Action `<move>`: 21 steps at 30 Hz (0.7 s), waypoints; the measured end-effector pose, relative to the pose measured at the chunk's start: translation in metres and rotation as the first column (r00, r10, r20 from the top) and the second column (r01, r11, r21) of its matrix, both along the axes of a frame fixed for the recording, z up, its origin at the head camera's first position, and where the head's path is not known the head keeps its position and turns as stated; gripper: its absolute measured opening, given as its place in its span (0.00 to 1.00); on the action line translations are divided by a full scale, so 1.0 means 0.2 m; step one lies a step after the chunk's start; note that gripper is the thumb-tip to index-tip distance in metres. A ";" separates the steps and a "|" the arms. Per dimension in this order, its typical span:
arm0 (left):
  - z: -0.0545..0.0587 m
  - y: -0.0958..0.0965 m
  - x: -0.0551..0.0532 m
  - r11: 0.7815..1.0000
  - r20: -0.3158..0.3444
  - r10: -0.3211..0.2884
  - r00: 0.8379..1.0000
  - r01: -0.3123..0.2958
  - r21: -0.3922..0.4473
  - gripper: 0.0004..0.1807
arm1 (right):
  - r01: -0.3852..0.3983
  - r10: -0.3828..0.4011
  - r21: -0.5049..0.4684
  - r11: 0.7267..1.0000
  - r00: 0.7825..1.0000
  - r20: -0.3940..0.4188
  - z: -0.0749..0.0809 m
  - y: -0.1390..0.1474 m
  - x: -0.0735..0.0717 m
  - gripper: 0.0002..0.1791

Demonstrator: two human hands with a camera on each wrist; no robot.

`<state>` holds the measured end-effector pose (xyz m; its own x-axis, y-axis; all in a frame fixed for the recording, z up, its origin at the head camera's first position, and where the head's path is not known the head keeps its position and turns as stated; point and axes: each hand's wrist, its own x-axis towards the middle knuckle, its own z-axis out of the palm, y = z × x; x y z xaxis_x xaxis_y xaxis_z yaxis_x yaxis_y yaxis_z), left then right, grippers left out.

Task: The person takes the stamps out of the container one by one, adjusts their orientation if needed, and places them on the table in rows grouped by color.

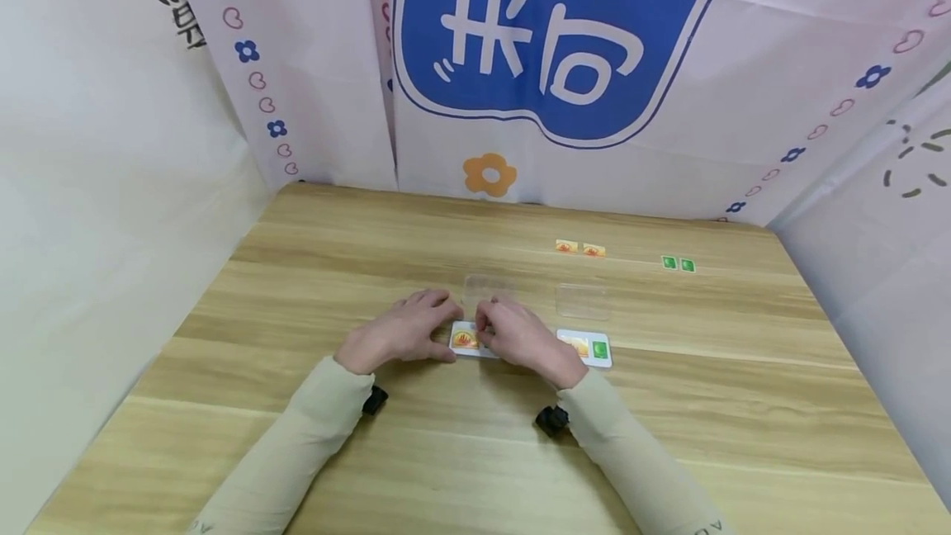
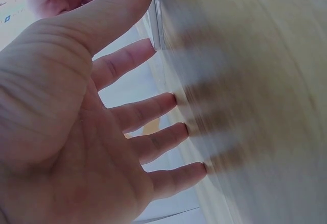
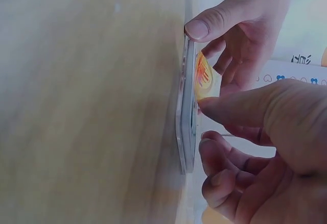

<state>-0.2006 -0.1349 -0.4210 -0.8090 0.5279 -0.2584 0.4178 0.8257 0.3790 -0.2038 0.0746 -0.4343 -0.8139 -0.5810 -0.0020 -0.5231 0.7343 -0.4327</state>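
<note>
My left hand (image 1: 409,329) spans the left end of a thin white tray (image 1: 486,351), thumb at the near edge and index finger at the far edge. Its other fingertips touch the table in the left wrist view. A yellow-orange picture sticker (image 3: 204,75) bows up from that tray in the right wrist view. My right hand (image 1: 520,335) pinches the sticker's right end between thumb and a fingertip. The other right fingers are curled; they hide the tray's right half from the head view. A second white tray (image 1: 605,359) with a yellow and a green picture lies beside my right wrist.
Two clear plastic covers (image 1: 583,301) lie behind the trays. Farther back are two small yellow stickers (image 1: 567,246) and two green stickers (image 1: 669,262). Printed white cloth (image 1: 327,106) hangs around the wooden table (image 1: 446,452).
</note>
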 end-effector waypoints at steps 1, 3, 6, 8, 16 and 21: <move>0.00 0.00 0.00 1.000 -0.002 -0.002 1.000 0.002 -0.001 0.33 | 0.001 -0.001 -0.002 1.000 1.000 -0.002 0.00 0.00 0.00 0.02; 0.00 0.01 0.00 1.000 -0.004 -0.007 1.000 0.007 -0.004 0.32 | 0.002 -0.002 -0.006 1.000 1.000 -0.007 0.00 0.00 0.00 0.02; 0.02 0.00 0.00 1.000 -0.009 -0.010 1.000 0.010 -0.009 0.31 | -0.001 0.001 -0.016 1.000 1.000 -0.011 0.00 0.00 -0.01 0.02; 0.02 0.01 0.00 1.000 -0.002 -0.007 1.000 0.007 -0.015 0.32 | 0.000 0.000 -0.032 0.999 1.000 -0.008 0.01 0.00 -0.02 0.02; 0.02 0.02 -0.02 1.000 0.007 -0.001 1.000 0.001 -0.017 0.31 | 0.006 -0.002 -0.088 0.996 0.999 0.045 0.02 0.02 -0.03 0.06; 0.01 0.02 -0.02 1.000 0.005 -0.007 1.000 0.007 -0.021 0.32 | -0.011 0.019 -0.099 0.995 0.997 0.074 0.03 0.03 -0.03 0.06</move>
<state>-0.2040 -0.1313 -0.4193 -0.8040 0.5280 -0.2735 0.4218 0.8306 0.3636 -0.2103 0.0808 -0.4283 -0.8049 -0.5934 -0.0045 -0.4971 0.6783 -0.5411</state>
